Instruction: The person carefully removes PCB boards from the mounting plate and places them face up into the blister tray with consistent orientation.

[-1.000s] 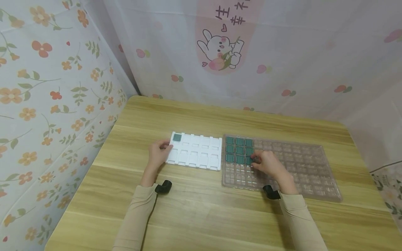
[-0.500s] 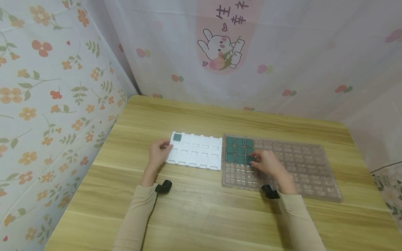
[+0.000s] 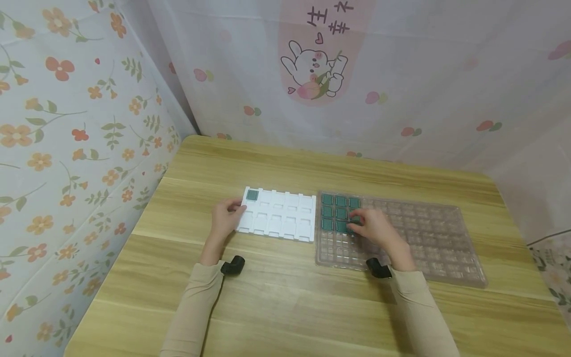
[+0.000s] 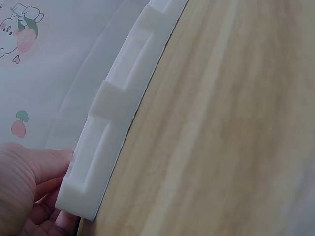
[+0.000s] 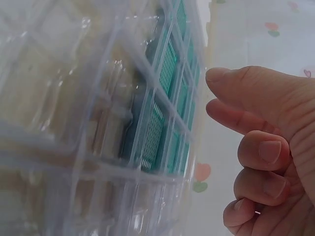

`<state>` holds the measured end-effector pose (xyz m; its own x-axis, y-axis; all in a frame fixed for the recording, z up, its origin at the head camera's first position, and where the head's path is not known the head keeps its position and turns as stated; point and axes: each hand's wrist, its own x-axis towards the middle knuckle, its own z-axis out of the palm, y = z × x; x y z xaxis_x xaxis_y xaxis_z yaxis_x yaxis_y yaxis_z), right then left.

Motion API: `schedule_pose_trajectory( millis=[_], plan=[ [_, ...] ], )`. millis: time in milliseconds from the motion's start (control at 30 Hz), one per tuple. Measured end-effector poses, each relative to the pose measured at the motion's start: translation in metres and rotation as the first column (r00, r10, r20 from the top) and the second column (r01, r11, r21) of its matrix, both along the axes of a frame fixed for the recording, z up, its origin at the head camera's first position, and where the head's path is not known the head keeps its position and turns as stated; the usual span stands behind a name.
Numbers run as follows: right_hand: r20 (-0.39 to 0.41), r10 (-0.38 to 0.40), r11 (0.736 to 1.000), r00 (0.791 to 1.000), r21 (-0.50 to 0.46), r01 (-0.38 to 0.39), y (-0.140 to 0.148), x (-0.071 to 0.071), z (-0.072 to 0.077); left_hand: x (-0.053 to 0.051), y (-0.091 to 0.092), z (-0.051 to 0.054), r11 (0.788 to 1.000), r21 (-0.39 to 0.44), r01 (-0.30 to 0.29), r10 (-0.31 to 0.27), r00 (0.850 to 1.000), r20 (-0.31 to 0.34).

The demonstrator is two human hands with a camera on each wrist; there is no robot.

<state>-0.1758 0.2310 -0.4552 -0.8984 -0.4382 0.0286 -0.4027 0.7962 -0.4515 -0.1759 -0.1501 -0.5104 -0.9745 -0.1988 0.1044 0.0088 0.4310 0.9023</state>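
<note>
My left hand point(image 3: 226, 218) grips the left edge of a white plastic tray point(image 3: 276, 216), thumb on its side and fingers below, as the left wrist view shows. One green chip point(image 3: 252, 195) sits in the tray's upper left pocket. To the right lies a clear plastic tray point(image 3: 415, 243) with several green chips point(image 3: 341, 200) in its left columns. My right hand point(image 3: 376, 228) hovers over the lower right of these chips and hides part of them. In the right wrist view its thumb and forefinger stand slightly apart above the chips, with nothing visible between them.
Both trays lie side by side on a wooden table point(image 3: 285, 292). Patterned curtains point(image 3: 401, 74) hang behind the table and along its left. A black wrist mount point(image 3: 233, 266) sits at the left cuff, another black mount point(image 3: 378, 268) at the right cuff.
My right hand has shifted a little left over the clear tray, from the lower right chip. My left hand has stayed on the white tray's edge.
</note>
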Motion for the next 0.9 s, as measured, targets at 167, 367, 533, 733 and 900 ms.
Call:
schedule_pose_trajectory(
  millis=[167,367,533,733,900],
  plan=[
    [-0.034,0.022,1.000,0.999,0.010,-0.022,-0.007,-0.003,0.001,0.000,0.000,0.000,1.000,-0.007,0.002,-0.002,1.000,0.016],
    [0.017,0.018,1.000,1.000,0.006,-0.018,-0.017,-0.006,0.004,0.001,0.000,0.000,1.000,-0.003,0.009,-0.009,1.000,0.021],
    [0.035,0.042,0.999,0.999,-0.021,-0.041,-0.026,-0.008,0.005,0.000,-0.001,0.000,1.000,-0.011,0.008,-0.007,1.000,0.024],
    [0.059,0.053,0.998,0.997,-0.040,-0.051,-0.035,-0.011,0.007,0.000,-0.001,-0.001,1.000,0.004,0.011,-0.011,0.999,0.032],
    [0.078,0.053,0.998,0.996,-0.047,-0.050,-0.042,-0.012,0.011,0.001,-0.001,0.000,1.000,0.022,0.011,-0.012,0.999,0.042]
  ],
)
